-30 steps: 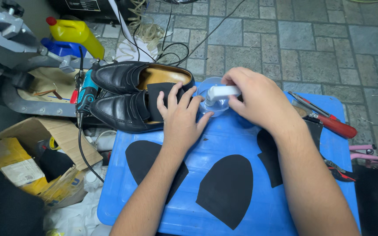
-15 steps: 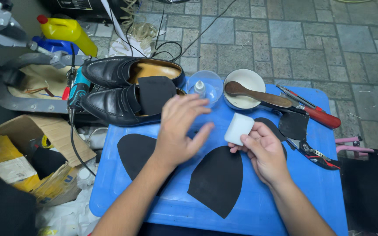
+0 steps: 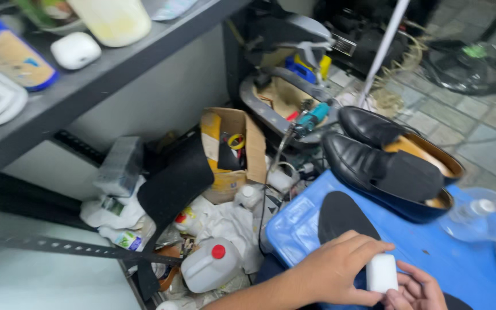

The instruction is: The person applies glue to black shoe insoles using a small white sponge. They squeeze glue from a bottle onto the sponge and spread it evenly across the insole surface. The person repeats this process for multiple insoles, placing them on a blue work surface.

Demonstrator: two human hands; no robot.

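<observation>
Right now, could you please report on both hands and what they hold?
Left hand and right hand together grip white block. Black sole piece just beyond. Black shoes farther back.

You're in a small shoe-repair workshop, pretty cluttered: black leather shoes at 2 o'clock on the blue worktop, a cut rubber sole piece, a teal rotary tool at 12, glue jugs and scrap on the floor.

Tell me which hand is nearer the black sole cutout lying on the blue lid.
Left. The left hand rests just below the black sole cutout, nearly touching it. The right hand sits lower and further right; both hold the white block.
</observation>
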